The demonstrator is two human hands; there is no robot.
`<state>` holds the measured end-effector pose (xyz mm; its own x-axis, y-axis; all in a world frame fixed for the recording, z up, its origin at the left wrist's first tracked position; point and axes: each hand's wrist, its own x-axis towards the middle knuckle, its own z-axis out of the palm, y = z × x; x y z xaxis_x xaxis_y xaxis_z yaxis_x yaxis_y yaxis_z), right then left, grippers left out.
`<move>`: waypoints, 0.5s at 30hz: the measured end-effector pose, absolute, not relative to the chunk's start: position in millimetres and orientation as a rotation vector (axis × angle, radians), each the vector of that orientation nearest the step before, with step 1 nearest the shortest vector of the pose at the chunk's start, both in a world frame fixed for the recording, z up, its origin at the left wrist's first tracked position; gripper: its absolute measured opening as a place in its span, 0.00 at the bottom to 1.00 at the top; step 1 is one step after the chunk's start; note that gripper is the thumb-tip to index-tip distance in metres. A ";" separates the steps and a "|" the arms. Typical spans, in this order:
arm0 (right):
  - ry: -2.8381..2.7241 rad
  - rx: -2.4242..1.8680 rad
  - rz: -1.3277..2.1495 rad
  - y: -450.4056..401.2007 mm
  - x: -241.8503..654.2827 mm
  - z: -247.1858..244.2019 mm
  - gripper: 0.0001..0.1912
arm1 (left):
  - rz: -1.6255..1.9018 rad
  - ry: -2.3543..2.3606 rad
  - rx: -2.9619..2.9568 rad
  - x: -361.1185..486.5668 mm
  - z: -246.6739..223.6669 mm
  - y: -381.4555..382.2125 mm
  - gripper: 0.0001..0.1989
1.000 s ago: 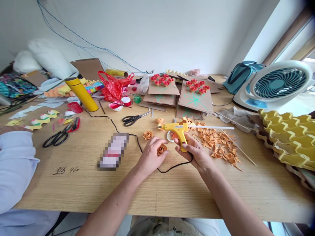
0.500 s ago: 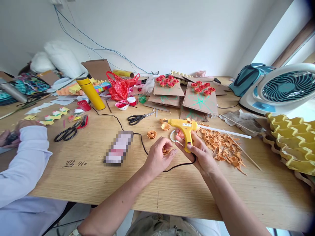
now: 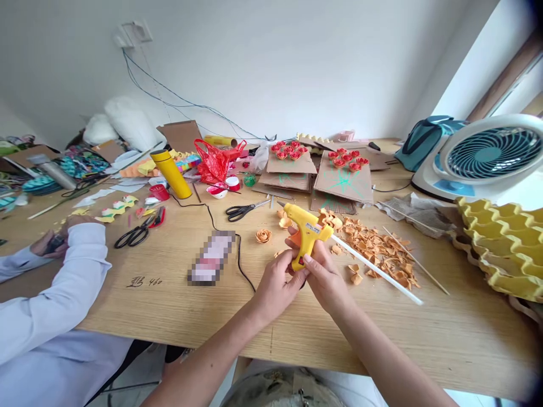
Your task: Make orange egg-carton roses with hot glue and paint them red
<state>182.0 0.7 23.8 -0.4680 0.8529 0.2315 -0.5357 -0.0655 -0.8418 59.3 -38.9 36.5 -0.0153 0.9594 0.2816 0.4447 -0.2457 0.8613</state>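
A yellow hot glue gun (image 3: 311, 225) is held up between my two hands, nozzle pointing away to the upper left. Its white glue stick (image 3: 377, 270) sticks out of the back toward the lower right. My left hand (image 3: 280, 285) has its fingers curled against the grip from the left. On the other side my right hand (image 3: 328, 280) is closed around the grip, thumb near the red switch. An orange rose (image 3: 263, 236) lies beyond my left hand. Orange cupped pieces (image 3: 283, 219) rest near the nozzle, and a bit of orange shows just above my left fingers.
Orange petal scraps (image 3: 382, 251) are heaped at right beside a thin stick (image 3: 399, 251). Black scissors (image 3: 241, 211), a blurred phone (image 3: 212, 257) and the black cord (image 3: 238, 254) lie left. Yellow egg trays (image 3: 500, 243) and a fan (image 3: 487, 152) stand right. A co-worker's sleeve (image 3: 87, 260) is at left.
My left hand has moved from an orange flower to the glue gun's grip. The gun has tilted, its glue stick end swinging down, and the view has turned slightly left.
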 end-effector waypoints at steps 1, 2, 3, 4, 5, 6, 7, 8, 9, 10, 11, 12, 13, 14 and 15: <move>-1.177 -0.387 1.724 0.3 182.5 23.8 0.25 | 1.236 1.416 1.686 59.7 40.2 -40.7 0.09; -1.185 -0.370 1.716 0.4 183.5 23.9 0.26 | 1.243 1.368 1.644 60.0 45.0 -41.9 0.10; -1.185 -0.349 1.703 1.0 184.7 24.1 0.28 | 1.253 1.324 1.603 60.1 50.8 -42.3 0.11; -1.183 -0.325 1.686 2.1 186.3 24.0 0.31 | 1.265 1.284 1.563 59.6 58.0 -41.6 0.12; -1.185 -0.299 1.666 3.5 188.0 23.5 0.33 | 1.278 1.258 1.539 58.0 66.5 -39.7 0.13; -1.196 -0.275 1.642 5.1 189.9 22.6 0.34 | 1.296 1.249 1.541 54.9 76.7 -36.4 0.13; -1.220 -0.257 1.618 6.7 192.0 21.2 0.35 | 1.300 1.247 1.562 50.0 88.5 -31.9 0.14; -1.254 -0.247 1.600 8.2 194.2 19.6 0.35 | 1.310 1.257 1.589 42.8 102.0 -26.3 0.14; -1.294 -0.246 1.590 9.4 196.3 17.9 0.34 | 1.344 1.296 1.625 33.1 117.0 -20.0 0.15; -1.332 -0.250 1.587 10.1 198.3 16.5 0.33 | 1.378 1.352 1.676 20.7 133.3 -13.6 0.16; -1.366 -0.256 1.586 10.3 200.1 15.6 0.32 | 1.429 1.418 1.737 5.3 150.5 -7.9 0.18; -1.396 -0.259 1.587 9.9 201.3 15.2 0.31 | 1.492 1.525 1.808 -13.1 168.3 -3.7 0.20; -1.421 -0.257 1.588 9.2 202.1 15.5 0.30 | 1.543 1.675 1.881 -34.5 186.4 -2.0 0.23; -1.441 -0.251 1.590 8.1 202.3 16.3 0.29 | 1.523 1.877 1.968 -59.0 204.2 -3.5 0.25; -1.457 -0.244 1.596 7.0 202.1 17.4 0.29 | 1.446 2.115 2.055 -86.2 221.4 -8.7 0.27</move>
<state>202.1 7.0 17.4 -0.5482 0.7217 0.4227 -0.4864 0.1360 -0.8631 -86.2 -8.7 221.4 -0.2111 0.7391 0.6397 0.8644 -0.1643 0.4752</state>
